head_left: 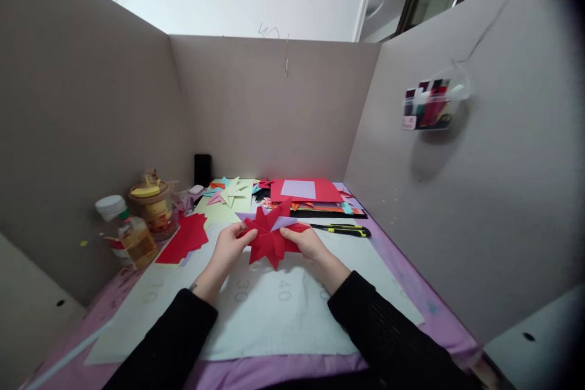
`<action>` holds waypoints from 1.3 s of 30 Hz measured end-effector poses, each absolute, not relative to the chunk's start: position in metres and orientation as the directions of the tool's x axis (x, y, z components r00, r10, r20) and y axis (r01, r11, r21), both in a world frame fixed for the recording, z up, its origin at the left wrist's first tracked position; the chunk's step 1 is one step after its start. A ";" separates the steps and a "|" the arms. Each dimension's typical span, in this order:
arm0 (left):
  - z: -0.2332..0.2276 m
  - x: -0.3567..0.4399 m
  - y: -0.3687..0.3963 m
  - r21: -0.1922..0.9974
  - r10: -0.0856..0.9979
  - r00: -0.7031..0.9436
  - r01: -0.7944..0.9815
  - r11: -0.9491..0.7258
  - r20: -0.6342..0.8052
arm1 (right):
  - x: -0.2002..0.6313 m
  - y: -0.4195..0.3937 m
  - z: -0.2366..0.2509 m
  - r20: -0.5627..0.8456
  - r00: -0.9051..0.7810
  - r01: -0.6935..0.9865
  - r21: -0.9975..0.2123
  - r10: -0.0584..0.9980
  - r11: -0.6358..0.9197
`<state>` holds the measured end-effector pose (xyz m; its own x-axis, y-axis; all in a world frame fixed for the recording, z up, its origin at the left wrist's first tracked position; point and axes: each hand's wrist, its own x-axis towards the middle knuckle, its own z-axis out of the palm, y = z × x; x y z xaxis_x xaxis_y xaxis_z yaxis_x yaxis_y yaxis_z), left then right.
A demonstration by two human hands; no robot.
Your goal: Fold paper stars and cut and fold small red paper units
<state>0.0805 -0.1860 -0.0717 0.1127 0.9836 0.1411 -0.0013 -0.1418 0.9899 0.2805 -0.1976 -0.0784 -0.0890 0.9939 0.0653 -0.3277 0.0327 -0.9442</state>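
A red folded-paper star (pixel 267 241) with many points is held up in the middle, above the white mat. My left hand (pixel 230 242) pinches its left side with the thumb on top. On the other side my right hand (pixel 309 244) grips the star's right points, its thumb lying near the centre. Pieces of lilac paper (pixel 284 222) show between the red points at the upper part. The fingers behind the paper are hidden. Just beyond my right hand lies a yellow-and-black utility knife (pixel 345 230).
Red paper sheets (pixel 185 239) lie at left, near a bottle of amber liquid (pixel 137 244) and a lidded jar (pixel 153 207). Folded stars (pixel 231 192) rest at the back beside stacked paper (pixel 329 191). Grey panels enclose the table; a clear holder (pixel 432 103) hangs on the right one.
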 end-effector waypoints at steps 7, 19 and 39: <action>-0.073 0.079 -0.186 0.984 0.981 0.070 -0.017 -0.180 0.181 | 0.280 -0.202 -0.077 0.184 -0.181 -0.316 -0.941 0.966 0.120; -0.069 0.081 -0.189 0.981 0.989 0.134 -0.192 -0.043 0.070 | 0.277 -0.211 -0.067 0.255 -0.070 -0.147 -0.959 0.964 0.243; -0.075 0.080 -0.189 0.968 0.975 0.221 -0.238 0.079 -0.026 | 0.284 -0.215 -0.064 0.615 -0.262 0.132 -0.740 0.744 0.659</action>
<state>0.0803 -0.1893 -0.0751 0.2207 0.9750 -0.0255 -0.2381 0.0792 0.9680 0.2843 -0.2148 -0.0643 -0.2616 0.7436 0.6153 0.1322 0.6591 -0.7403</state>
